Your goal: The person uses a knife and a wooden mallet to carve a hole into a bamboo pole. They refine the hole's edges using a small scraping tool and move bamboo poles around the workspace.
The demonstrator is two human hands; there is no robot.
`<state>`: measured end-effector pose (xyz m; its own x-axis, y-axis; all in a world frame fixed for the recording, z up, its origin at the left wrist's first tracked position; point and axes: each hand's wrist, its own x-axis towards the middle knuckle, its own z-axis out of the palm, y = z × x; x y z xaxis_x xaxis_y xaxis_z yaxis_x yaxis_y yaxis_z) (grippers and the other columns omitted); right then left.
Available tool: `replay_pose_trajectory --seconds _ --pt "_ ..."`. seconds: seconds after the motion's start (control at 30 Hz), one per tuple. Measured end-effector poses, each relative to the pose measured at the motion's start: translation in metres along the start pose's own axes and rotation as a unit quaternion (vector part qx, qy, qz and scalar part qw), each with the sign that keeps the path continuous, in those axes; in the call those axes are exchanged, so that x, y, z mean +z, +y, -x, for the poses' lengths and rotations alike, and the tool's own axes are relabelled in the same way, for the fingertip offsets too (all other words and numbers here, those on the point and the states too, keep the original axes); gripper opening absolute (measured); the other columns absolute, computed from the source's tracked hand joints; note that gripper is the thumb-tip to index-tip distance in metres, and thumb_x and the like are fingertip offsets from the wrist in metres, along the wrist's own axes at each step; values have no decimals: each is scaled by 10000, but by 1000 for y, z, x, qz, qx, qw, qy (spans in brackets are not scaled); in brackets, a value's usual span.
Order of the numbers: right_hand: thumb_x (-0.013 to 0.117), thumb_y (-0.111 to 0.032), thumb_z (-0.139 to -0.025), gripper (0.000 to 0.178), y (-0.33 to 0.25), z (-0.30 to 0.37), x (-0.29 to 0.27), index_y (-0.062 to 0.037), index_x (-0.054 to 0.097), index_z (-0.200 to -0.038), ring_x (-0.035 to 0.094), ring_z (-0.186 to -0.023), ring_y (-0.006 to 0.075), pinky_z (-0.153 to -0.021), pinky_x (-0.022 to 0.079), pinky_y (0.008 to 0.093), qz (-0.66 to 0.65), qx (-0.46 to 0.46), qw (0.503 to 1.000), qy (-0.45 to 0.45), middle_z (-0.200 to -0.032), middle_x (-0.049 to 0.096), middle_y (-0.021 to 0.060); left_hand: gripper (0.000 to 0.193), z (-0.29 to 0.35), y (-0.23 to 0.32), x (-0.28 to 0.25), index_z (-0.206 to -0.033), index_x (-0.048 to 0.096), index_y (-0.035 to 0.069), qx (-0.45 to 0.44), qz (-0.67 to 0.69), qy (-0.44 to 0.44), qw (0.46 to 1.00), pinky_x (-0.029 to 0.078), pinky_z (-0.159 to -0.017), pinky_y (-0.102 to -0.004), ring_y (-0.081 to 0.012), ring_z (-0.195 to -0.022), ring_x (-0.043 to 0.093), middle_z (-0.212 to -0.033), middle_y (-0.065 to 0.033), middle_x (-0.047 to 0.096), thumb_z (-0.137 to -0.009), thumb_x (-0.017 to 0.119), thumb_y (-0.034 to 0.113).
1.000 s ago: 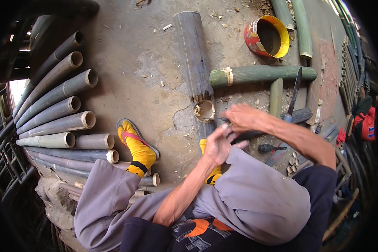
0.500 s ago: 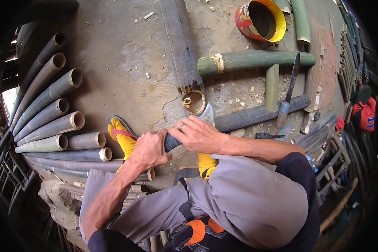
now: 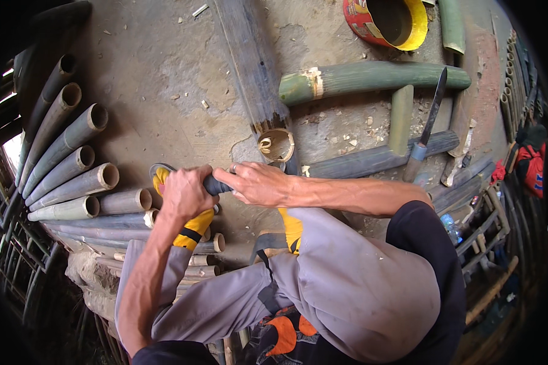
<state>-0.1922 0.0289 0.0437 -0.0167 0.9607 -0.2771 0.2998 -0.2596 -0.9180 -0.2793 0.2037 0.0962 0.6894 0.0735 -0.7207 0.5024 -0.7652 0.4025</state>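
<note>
Both my hands are wrapped round a dark, taped-looking handle (image 3: 217, 186) of a tool whose working end I cannot make out. My left hand (image 3: 187, 190) closes on its left end. Just beside it, my right hand (image 3: 256, 182), with a ring on one finger, grips the same handle. Beyond my right hand lies a thick grey bamboo pole (image 3: 243, 67). Its hollow near end (image 3: 277, 146) faces me, with a pale curled shaving (image 3: 264, 145) at the rim. My feet, in yellow socks (image 3: 192, 231), are apart below my hands.
A green bamboo length (image 3: 377, 79) and a dark one (image 3: 359, 163) lie to the right, with a shorter piece (image 3: 400, 118) between. A long knife (image 3: 433, 115) leans there. A red-and-yellow bucket (image 3: 417, 27) stands at the back. Several bamboo tubes (image 3: 73, 125) fan out left.
Both hands have moved left and slightly away from me with the handle. A shiny blade-like part seen near the right hand earlier no longer shows. The view has shifted a little.
</note>
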Motion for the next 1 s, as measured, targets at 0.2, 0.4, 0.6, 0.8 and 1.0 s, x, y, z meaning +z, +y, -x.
replay_pose_trajectory --seconds 0.2,0.4,0.6,0.8,1.0 --pt "546 -149 -837 348 8 25 -27 -117 484 -1178 679 -685 345 -516 524 451 135 -130 959 -214 -702 636 146 301 52 61 95 -883 659 58 -200 202 37 958 541 -652 -435 -359 -668 674 -708 -197 668 -635 729 212" --pt "540 -171 -822 169 10 42 -36 -145 596 -979 679 -625 288 -459 507 430 221 -211 903 -301 -602 635 80 290 58 131 165 -879 627 -10 -229 413 182 862 522 -638 -377 -221 -639 671 -677 -181 659 -677 717 177" --pt "556 -152 -815 218 -7 -21 -33 -112 579 -1028 670 -629 319 -516 521 436 227 -153 928 -254 -657 647 103 289 47 46 112 -889 667 28 -204 354 160 899 534 -641 -394 -329 -642 676 -688 -208 655 -640 722 164" --pt "583 -85 -796 287 -10 -25 -36 -78 533 -1079 659 -778 348 -689 532 450 141 -42 989 -8 -768 628 163 304 18 6 3 -862 664 61 -97 97 46 990 527 -706 -459 -388 -725 653 -766 -208 667 -600 704 209" --pt "633 -30 -724 347 -8 -14 -43 -35 514 -1050 644 -848 348 -780 519 427 71 -12 981 178 -853 622 175 251 -23 28 -60 -839 646 74 7 -116 -4 993 538 -668 -448 -363 -725 661 -789 -149 676 -612 682 173"
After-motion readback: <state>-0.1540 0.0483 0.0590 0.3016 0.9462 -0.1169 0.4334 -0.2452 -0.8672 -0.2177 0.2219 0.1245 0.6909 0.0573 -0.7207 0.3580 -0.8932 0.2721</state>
